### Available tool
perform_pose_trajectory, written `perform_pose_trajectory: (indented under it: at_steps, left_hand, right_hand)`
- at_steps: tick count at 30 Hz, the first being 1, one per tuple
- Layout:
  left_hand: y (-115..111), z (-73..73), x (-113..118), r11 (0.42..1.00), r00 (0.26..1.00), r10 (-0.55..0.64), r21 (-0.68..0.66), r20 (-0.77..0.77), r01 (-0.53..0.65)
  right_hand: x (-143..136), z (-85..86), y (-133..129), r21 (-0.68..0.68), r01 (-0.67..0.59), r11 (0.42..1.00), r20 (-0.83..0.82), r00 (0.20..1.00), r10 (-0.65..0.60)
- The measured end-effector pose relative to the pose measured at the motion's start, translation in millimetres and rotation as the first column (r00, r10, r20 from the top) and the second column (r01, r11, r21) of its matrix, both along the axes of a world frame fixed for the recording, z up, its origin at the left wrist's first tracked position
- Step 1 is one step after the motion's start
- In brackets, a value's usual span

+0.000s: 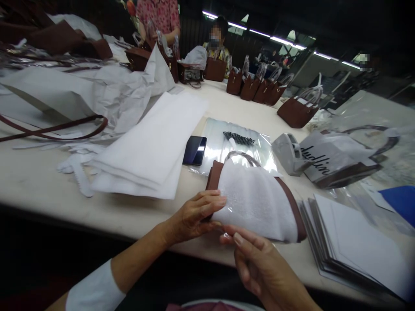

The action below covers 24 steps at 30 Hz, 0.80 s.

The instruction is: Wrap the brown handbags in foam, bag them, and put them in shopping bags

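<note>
A brown handbag (214, 175) lies tilted at the table's front edge, with a white foam sheet (256, 201) covering its face. My left hand (197, 214) grips the bag's lower left corner, its fingers over the foam and its thumb underneath. Close beside that thumb, my right hand (259, 259) is closed in a pinch. A small clear glint shows at its fingertips, too small to make out. The bag's wrapped handle (243, 156) rises behind the foam.
Left of the bag is a stack of white foam sheets (145, 147). A phone (195, 150), a clear plastic bag (214, 129) and a tape dispenser (288, 153) lie behind. White boards (359, 242) are stacked at right. Brown handbags (253, 86) and people (158, 19) are farther back.
</note>
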State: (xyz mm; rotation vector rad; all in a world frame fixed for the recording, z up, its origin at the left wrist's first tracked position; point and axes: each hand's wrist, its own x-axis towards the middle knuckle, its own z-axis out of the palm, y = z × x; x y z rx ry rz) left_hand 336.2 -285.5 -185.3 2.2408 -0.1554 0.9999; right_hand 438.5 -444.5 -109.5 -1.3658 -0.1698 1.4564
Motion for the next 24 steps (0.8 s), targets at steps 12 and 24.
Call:
perform_pose_trajectory:
  at_steps: [12,24]
  left_hand:
    - [0.8,6.2,0.8,0.972,0.994,0.080,0.225,-0.068,-0.063]
    - [-5.9,6.6,0.7,0.970,0.992,0.086,0.237,-0.093,-0.062]
  right_hand:
    - [-16.3,-12.9,-14.1,0.085,0.183,0.979,0.075,0.979,-0.189]
    - [-16.7,-50.1,-12.3,0.074,0.263,0.962,-0.030,0.965,-0.262]
